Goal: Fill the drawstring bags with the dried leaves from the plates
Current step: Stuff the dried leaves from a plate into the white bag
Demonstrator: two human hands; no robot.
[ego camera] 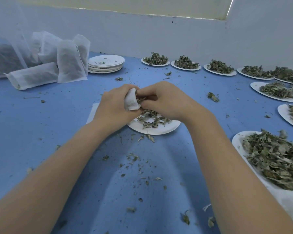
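The blue cloth-covered surface is seen strewn with leaf crumbs, which suggests the material is brittle and sheds when handled. Filled white mesh drawstring bags are stood and laid at the far left, next to a stack of emptied white paper plates; plates still heaped with dried green leaves are ranged along the back and right, the nearest cut off by the frame edge. The white paper plate in use lies at centre under the hands, about half cleared. The small white fabric bag being filled is gripped at its mouth by the left hand, fingers curled round the bunched cloth. The right hand is closed in a pinch on a tuft of leaves at the bag's opening. The bag is judged soft, limp and very light, best held by the rim so the mouth is kept open; the leaves are judged light, dry and fragile, best taken in loose pinches. The bag's body, its drawstring and its fill level are hidden by the left hand, and the right fingertips cannot be made out.
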